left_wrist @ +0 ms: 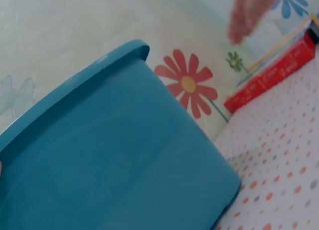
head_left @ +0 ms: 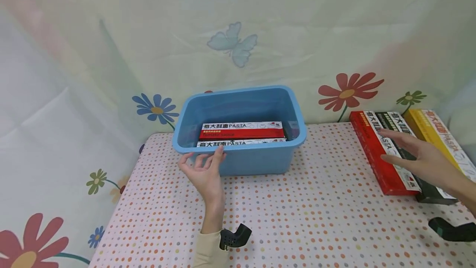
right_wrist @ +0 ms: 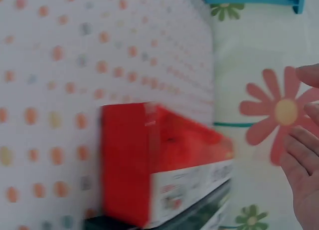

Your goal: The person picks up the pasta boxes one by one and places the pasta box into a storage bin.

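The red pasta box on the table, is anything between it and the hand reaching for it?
Nothing visible. The right hand hovers open just above the red pasta box, beside the black box and yellow box.

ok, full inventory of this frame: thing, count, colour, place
plastic tub: 1, blue, back centre of the table
pasta boxes in tub: 2 visible, red and white, lying flat inside the tub
red pasta box: 1, red, right side of the table, leftmost of a row
black pasta box: 1, black, beside the red one, partly under the right hand
yellow pasta box: 1, yellow, rightmost of the row
tablecloth: 1, white with coloured dots, covering the table
backdrop: 1, pale with flower and butterfly prints, behind and left
left hand: 1, fingers on the tub's near rim
right hand: 1, open, over the box row
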A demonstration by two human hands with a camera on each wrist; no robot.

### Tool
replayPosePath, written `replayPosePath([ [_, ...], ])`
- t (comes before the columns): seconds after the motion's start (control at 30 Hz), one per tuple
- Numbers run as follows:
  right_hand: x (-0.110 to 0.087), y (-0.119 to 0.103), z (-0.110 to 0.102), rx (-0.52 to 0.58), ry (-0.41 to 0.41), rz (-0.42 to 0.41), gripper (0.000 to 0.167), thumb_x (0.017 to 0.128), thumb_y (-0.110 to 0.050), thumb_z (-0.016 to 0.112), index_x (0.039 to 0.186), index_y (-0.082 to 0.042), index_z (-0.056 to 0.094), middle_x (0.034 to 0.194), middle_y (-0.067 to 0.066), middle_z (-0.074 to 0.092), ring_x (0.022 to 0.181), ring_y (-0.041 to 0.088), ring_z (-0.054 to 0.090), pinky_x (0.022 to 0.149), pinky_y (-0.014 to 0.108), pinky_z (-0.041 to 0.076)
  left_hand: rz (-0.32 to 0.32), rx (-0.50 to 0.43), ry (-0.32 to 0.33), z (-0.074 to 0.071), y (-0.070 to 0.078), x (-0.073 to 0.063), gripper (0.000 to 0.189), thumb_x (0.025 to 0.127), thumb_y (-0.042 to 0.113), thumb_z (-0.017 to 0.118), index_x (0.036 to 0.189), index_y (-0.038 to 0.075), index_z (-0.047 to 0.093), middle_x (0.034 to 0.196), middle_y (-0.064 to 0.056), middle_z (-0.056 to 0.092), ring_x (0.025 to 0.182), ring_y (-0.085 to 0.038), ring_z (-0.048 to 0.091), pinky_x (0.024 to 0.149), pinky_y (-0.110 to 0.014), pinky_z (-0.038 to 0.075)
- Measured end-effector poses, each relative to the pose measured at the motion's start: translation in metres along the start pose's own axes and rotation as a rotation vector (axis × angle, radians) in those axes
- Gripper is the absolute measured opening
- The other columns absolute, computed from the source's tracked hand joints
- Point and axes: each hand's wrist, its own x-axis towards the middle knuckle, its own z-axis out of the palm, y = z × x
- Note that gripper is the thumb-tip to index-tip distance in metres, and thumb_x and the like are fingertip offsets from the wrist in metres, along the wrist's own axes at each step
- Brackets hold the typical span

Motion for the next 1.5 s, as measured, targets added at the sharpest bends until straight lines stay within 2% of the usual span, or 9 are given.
replayPosePath([
  [0.17,-0.015,0.022,0.017,0.009,-0.013,0.091,0.080,0.101,-0.026,0.069,0.160,0.004,0.024,0.158,0.045,0.019,0.138,0.071,0.021,0.087,0.094,0.032,-0.064,-0.046,0.046,0.001,0.001,0.000,0.069,0.087,-0.008,0.081,0.125,0.011,0.026,0.092,-0.012,0.051,0.075,-0.024,0.074,0.085,-0.044,0.067],
  [0.37,-0.027,0.036,0.041,0.025,0.045,0.132,0.080,0.101,-0.020,0.071,0.158,0.010,0.025,0.159,0.045,0.014,0.139,0.070,0.019,0.094,0.090,0.034,-0.116,-0.051,0.038,0.002,0.003,0.001,0.080,0.088,-0.007,0.081,0.141,0.010,0.023,0.093,-0.011,0.054,0.078,-0.024,0.075,0.086,-0.042,0.067],
  [0.47,-0.027,0.039,0.049,-0.019,0.110,0.125,0.082,0.097,-0.017,0.076,0.156,0.011,0.027,0.160,0.045,0.015,0.140,0.068,0.020,0.092,0.089,0.037,-0.122,-0.064,0.030,0.002,0.004,0.002,0.083,0.088,-0.007,0.080,0.144,0.010,0.022,0.096,-0.012,0.059,0.081,-0.025,0.074,0.085,-0.042,0.067],
  [0.63,-0.027,0.041,0.053,-0.044,0.181,0.131,0.089,0.094,-0.019,0.078,0.158,0.011,0.024,0.162,0.042,0.013,0.146,0.065,0.013,0.099,0.088,0.032,-0.133,-0.105,0.017,0.002,0.003,0.002,0.083,0.088,-0.009,0.078,0.144,0.014,0.022,0.108,-0.018,0.063,0.085,-0.025,0.073,0.084,-0.039,0.068],
  [0.83,-0.029,0.039,0.057,-0.056,0.175,0.116,0.087,0.089,-0.016,0.081,0.155,0.011,0.030,0.161,0.042,0.016,0.145,0.066,0.015,0.095,0.091,0.033,-0.121,-0.116,0.006,0.000,0.000,0.002,0.083,0.090,-0.010,0.076,0.147,0.016,0.022,0.119,-0.021,0.064,0.086,-0.025,0.072,0.082,-0.038,0.068],
  [1.0,-0.030,0.036,0.059,-0.044,0.148,0.170,0.090,0.091,-0.027,0.080,0.155,0.012,0.031,0.163,0.041,0.012,0.147,0.064,0.011,0.097,0.091,0.031,-0.126,-0.105,0.005,-0.001,0.000,0.001,0.084,0.090,-0.008,0.077,0.148,0.018,0.022,0.120,-0.021,0.064,0.089,-0.025,0.072,0.083,-0.038,0.068],
  [1.2,-0.037,0.036,0.064,0.041,0.081,0.334,0.102,0.097,-0.047,0.070,0.163,0.006,0.012,0.158,0.046,0.011,0.133,0.065,0.021,0.097,0.088,0.035,-0.137,-0.109,0.001,0.001,-0.002,0.001,0.083,0.090,-0.007,0.078,0.146,0.017,0.023,0.113,-0.018,0.063,0.091,-0.025,0.072,0.085,-0.039,0.068],
  [1.33,-0.038,0.035,0.068,0.084,0.090,0.379,0.106,0.098,-0.046,0.068,0.164,0.002,0.000,0.155,0.048,0.011,0.128,0.064,0.022,0.095,0.085,0.037,-0.130,-0.123,0.000,0.002,-0.002,0.001,0.082,0.090,-0.007,0.077,0.146,0.017,0.023,0.111,-0.017,0.063,0.091,-0.026,0.071,0.085,-0.039,0.068],
  [1.5,-0.038,0.030,0.071,0.089,0.107,0.438,0.112,0.097,-0.045,0.069,0.164,-0.001,-0.008,0.156,0.047,0.008,0.131,0.064,0.019,0.100,0.085,0.036,-0.127,-0.131,0.000,0.002,-0.001,0.001,0.081,0.090,-0.008,0.077,0.146,0.017,0.023,0.114,-0.019,0.064,0.093,-0.027,0.071,0.084,-0.038,0.068],
])
